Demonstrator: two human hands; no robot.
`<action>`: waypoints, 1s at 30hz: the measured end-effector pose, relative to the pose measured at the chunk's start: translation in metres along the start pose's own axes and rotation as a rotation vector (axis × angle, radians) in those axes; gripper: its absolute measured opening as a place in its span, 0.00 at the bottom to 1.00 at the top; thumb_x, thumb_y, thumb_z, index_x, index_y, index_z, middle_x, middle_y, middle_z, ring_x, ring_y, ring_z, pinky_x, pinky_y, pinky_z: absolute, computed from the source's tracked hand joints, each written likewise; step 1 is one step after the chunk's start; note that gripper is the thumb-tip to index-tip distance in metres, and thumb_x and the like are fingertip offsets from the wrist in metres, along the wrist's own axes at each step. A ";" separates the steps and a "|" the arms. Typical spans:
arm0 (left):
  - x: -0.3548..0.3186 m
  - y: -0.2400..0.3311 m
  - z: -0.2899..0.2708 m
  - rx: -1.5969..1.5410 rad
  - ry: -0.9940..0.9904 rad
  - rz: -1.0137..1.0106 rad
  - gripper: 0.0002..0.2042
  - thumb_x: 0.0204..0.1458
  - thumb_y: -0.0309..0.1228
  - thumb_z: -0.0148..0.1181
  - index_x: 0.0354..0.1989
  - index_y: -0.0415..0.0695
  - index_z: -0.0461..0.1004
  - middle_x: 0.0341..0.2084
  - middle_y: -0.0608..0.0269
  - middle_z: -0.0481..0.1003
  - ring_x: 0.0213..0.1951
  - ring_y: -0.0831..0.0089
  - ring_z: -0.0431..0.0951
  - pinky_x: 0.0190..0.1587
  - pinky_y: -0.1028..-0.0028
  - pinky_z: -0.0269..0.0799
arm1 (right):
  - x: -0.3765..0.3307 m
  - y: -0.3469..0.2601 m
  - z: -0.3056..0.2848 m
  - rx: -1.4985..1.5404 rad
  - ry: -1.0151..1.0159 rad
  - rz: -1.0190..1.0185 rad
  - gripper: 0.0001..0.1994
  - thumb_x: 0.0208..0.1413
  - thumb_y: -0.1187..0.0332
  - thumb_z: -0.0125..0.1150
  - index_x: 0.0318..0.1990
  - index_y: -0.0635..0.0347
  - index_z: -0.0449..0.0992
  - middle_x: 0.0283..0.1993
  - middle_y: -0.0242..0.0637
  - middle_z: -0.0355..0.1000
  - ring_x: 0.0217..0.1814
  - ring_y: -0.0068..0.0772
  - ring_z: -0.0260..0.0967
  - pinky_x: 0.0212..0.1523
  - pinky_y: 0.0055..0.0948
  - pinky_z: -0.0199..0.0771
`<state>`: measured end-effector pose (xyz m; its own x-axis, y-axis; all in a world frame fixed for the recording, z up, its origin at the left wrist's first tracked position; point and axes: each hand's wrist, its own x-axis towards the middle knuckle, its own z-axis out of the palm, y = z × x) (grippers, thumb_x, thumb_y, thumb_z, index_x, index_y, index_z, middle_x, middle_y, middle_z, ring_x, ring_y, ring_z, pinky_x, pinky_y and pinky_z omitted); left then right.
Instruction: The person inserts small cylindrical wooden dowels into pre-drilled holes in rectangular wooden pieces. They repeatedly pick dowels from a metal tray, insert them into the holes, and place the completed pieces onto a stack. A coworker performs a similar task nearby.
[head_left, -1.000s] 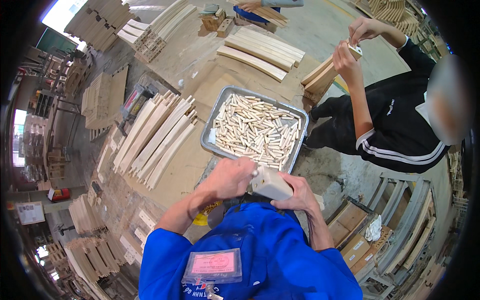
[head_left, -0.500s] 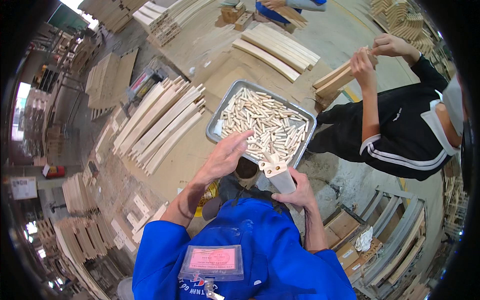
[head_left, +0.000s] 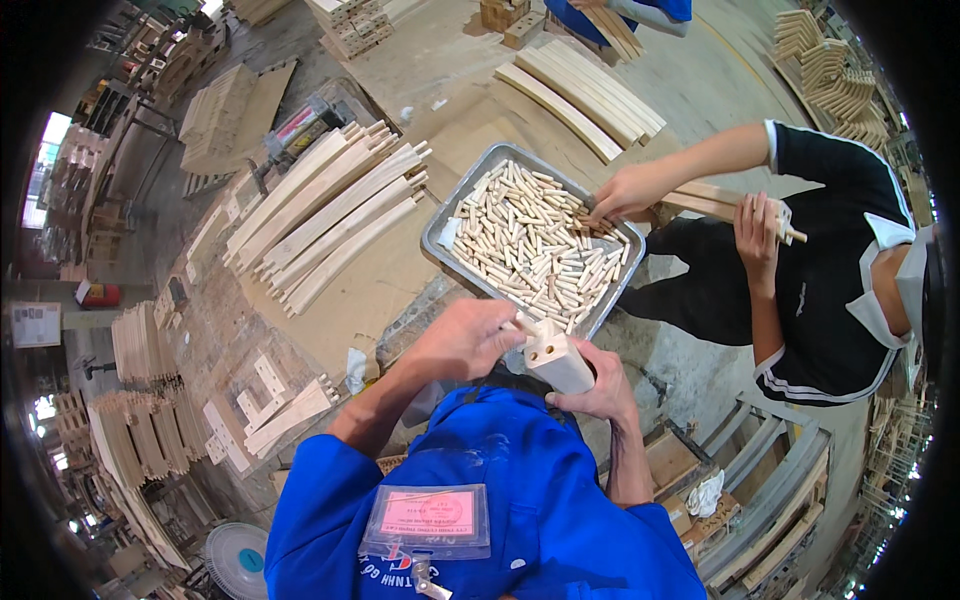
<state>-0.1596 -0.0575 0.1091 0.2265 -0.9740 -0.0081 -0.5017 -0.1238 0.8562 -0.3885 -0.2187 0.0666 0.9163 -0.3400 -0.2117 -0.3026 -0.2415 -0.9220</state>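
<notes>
My right hand (head_left: pixel 597 388) is wrapped round pale wooden slats (head_left: pixel 565 367) held together, their end faces with drilled holes turned up. Against the far side of those ends, my left hand (head_left: pixel 466 338) closes its thumb and fingers on a small wooden dowel (head_left: pixel 521 322), partly covered by the fingertips. Just beyond both hands is a grey metal tray (head_left: pixel 440 259) heaped with loose wooden dowels (head_left: pixel 535 240). A co-worker's hand (head_left: pixel 625 192) reaches into its right side; their other hand (head_left: pixel 760 235) grips a slat with a dowel sticking out.
Left of the tray lies a row of curved slats (head_left: pixel 330 205) with dowels in their ends. More slats (head_left: pixel 590 90) lie beyond it. Short drilled pieces (head_left: pixel 262 400) sit at the left. A grey metal rack (head_left: pixel 760 470) stands low on the right.
My left hand has come from above the tray's near edge to the slat ends, its fingers now closed. The slats tilt differently. The co-worker has lowered one hand into the tray.
</notes>
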 end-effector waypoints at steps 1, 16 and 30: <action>0.000 0.000 0.000 -0.035 0.006 -0.012 0.12 0.59 0.35 0.63 0.41 0.37 0.78 0.29 0.48 0.77 0.32 0.51 0.78 0.36 0.61 0.71 | 0.000 -0.002 0.000 0.006 -0.003 0.008 0.41 0.31 0.63 0.82 0.60 0.62 0.76 0.44 0.42 0.82 0.45 0.34 0.80 0.50 0.33 0.78; 0.072 -0.166 0.024 0.339 0.244 -0.158 0.09 0.55 0.33 0.63 0.41 0.46 0.82 0.33 0.53 0.75 0.39 0.51 0.78 0.43 0.58 0.75 | -0.001 0.005 0.004 0.064 0.093 0.170 0.40 0.33 0.61 0.82 0.59 0.63 0.75 0.46 0.44 0.82 0.47 0.35 0.80 0.52 0.33 0.77; 0.053 -0.073 0.001 -0.830 0.106 -0.254 0.07 0.64 0.28 0.58 0.46 0.39 0.76 0.27 0.71 0.72 0.25 0.84 0.65 0.27 0.80 0.60 | -0.006 0.017 0.005 0.092 0.285 0.190 0.38 0.33 0.58 0.83 0.56 0.63 0.76 0.41 0.42 0.81 0.41 0.33 0.79 0.47 0.34 0.77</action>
<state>-0.1117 -0.1001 0.0456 0.3457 -0.9078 -0.2373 0.3350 -0.1168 0.9349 -0.3981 -0.2165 0.0511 0.7322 -0.6140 -0.2949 -0.4236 -0.0714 -0.9031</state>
